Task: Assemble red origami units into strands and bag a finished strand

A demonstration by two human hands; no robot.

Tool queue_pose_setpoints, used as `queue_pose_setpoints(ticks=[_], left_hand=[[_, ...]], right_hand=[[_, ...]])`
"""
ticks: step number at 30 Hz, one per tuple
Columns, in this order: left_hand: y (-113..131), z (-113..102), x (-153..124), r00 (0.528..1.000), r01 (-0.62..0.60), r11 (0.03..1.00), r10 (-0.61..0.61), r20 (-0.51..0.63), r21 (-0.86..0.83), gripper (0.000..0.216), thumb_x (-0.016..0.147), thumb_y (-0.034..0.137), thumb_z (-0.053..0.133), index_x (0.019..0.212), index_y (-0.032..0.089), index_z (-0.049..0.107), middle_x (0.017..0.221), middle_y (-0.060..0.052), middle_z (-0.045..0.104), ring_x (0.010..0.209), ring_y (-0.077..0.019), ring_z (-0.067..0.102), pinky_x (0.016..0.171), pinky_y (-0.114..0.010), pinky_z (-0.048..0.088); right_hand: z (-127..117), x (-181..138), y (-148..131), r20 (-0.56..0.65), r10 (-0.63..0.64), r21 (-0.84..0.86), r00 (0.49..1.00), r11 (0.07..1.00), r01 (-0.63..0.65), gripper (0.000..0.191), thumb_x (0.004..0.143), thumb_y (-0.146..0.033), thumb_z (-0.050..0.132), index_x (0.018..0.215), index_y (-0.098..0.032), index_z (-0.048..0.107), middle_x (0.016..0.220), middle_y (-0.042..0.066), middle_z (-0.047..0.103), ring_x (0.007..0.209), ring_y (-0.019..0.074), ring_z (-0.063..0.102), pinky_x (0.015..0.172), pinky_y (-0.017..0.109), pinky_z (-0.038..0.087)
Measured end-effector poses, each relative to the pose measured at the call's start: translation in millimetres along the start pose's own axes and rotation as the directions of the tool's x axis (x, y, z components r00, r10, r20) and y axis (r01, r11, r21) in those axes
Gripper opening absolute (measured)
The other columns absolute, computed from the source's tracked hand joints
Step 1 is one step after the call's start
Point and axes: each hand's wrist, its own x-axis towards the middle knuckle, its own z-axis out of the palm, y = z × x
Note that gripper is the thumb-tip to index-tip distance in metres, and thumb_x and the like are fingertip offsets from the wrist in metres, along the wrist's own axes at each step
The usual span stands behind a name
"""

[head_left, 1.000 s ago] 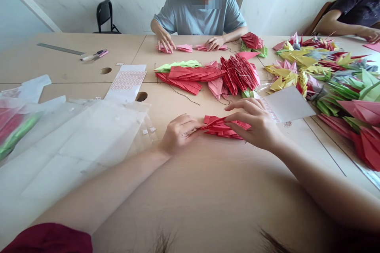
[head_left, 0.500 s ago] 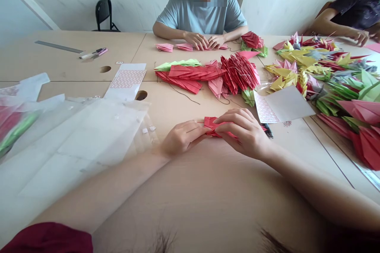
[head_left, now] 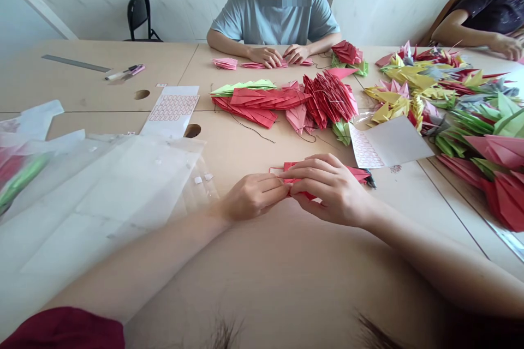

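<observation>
Right in front of me on the table lies a folded red paper piece (head_left: pixel 358 174), partly covered by my fingers. My left hand (head_left: pixel 254 195) pinches its left end, thumb and fingers pressed together. Over its middle curves my right hand (head_left: pixel 333 188), with the fingertips closed on the paper near my left fingertips. A thin red loop, perhaps thread, shows beside the left fingertips. Beyond my hands rest red folded paper strips (head_left: pixel 270 97), a green folded strip (head_left: pixel 245 88) and a bundle of red folded paper (head_left: pixel 329 99) with dark threads.
Clear plastic bags (head_left: pixel 110 191) spread over the left side. Printed label sheets (head_left: pixel 172 112) lie behind them, and a white sheet (head_left: pixel 399 142) is on the right. Many coloured folded papers (head_left: pixel 487 120) pile up at right. Across the table a person (head_left: pixel 272 16) handles pink folded paper.
My right hand has slid slightly left and down over the red paper, its fingertips now meeting my left ones. More of the paper's right end shows. The view has shifted slightly.
</observation>
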Motion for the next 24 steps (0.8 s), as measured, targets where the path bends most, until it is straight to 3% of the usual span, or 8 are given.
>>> queue_pose_setpoints(ticks=[6, 10, 12, 16, 20, 24], left_hand=[[-1, -1, -2, 0.996, -0.034, 0.999, 0.032, -0.082, -0.012, 0.022, 0.087, 0.01, 0.059, 0.109, 0.014, 0.06, 0.083, -0.006, 0.071, 0.076, -0.0152, 0.067, 0.072, -0.026, 0.055], [-4, -3, -1, 0.993, -0.005, 1.0, 0.005, -0.121, -0.001, 0.021, 0.087, 0.011, 0.059, 0.108, 0.015, 0.064, 0.087, -0.007, 0.072, 0.081, -0.0153, 0.069, 0.075, -0.026, 0.057], [-6, -3, 0, 0.99, 0.015, 1.0, -0.016, -0.139, -0.009, 0.022, 0.087, 0.011, 0.06, 0.108, 0.015, 0.065, 0.089, -0.008, 0.073, 0.085, -0.0163, 0.07, 0.077, -0.026, 0.058], [-7, -1, -1, 0.989, 0.036, 0.999, -0.037, -0.142, -0.011, 0.024, 0.086, 0.012, 0.062, 0.11, 0.016, 0.064, 0.095, -0.009, 0.074, 0.087, -0.0171, 0.071, 0.078, -0.027, 0.059], [-6, 0, -2, 0.987, 0.084, 0.996, -0.086, -0.134, -0.018, 0.022, 0.085, 0.014, 0.064, 0.107, 0.016, 0.064, 0.094, -0.007, 0.074, 0.087, -0.0162, 0.07, 0.079, -0.026, 0.059], [-2, -1, -2, 0.989, 0.102, 0.995, -0.103, -0.109, -0.018, 0.019, 0.086, 0.012, 0.063, 0.104, 0.014, 0.062, 0.094, -0.008, 0.073, 0.089, -0.0161, 0.07, 0.083, -0.025, 0.058]], right_hand=[[-9, -1, 7, -0.018, 0.032, -0.006, 0.999, 0.999, -0.032, 0.012, 0.086, -0.017, 0.059, 0.094, -0.025, 0.062, 0.114, 0.001, 0.071, 0.105, 0.0205, 0.065, 0.091, 0.041, 0.048], [-14, -3, 19, -0.03, 0.075, -0.011, 0.997, 0.997, -0.075, 0.011, 0.084, -0.016, 0.059, 0.09, -0.025, 0.061, 0.113, 0.001, 0.071, 0.1, 0.0209, 0.065, 0.088, 0.041, 0.046], [-15, -4, 22, -0.018, 0.101, 0.009, 0.995, 0.995, -0.101, 0.01, 0.085, -0.022, 0.06, 0.095, -0.025, 0.06, 0.114, 0.003, 0.07, 0.099, 0.0216, 0.065, 0.087, 0.041, 0.046], [-10, -5, 19, 0.034, 0.123, 0.004, 0.992, 0.992, -0.123, 0.028, 0.085, -0.036, 0.065, 0.11, -0.024, 0.059, 0.108, 0.006, 0.071, 0.1, 0.0236, 0.064, 0.09, 0.041, 0.045], [-2, -7, 15, -0.002, 0.112, -0.026, 0.994, 0.993, -0.113, 0.008, 0.091, -0.024, 0.059, 0.099, -0.025, 0.062, 0.089, 0.002, 0.072, 0.086, 0.0184, 0.064, 0.089, 0.038, 0.045], [2, -8, 12, -0.005, 0.113, -0.022, 0.994, 0.993, -0.113, 0.008, 0.09, -0.021, 0.059, 0.097, -0.024, 0.063, 0.088, 0.001, 0.071, 0.085, 0.0174, 0.064, 0.09, 0.038, 0.045]])
